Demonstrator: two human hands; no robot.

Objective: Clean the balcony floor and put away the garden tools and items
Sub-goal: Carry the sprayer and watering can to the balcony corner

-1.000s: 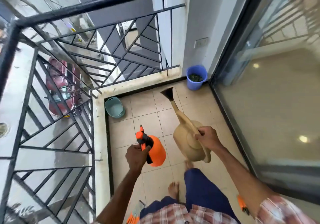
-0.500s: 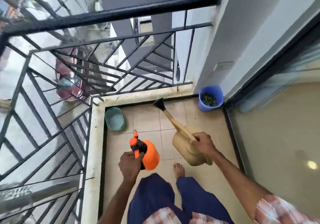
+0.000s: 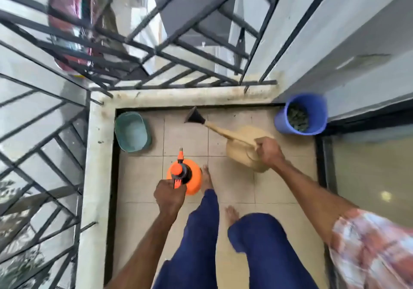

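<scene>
Both hands are full: our left hand [image 3: 170, 196] grips the orange sprayer [image 3: 194, 178] hanging just ahead of it; our right hand [image 3: 269, 152] curls round the handle of the watering can [image 3: 241, 152] below it.

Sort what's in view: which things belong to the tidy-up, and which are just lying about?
In the job: orange sprayer, gripped by the left hand; tan watering can, gripped by the right hand.
Lying about: green tub and blue bucket of dark scraps, both untouched on the floor.
</scene>
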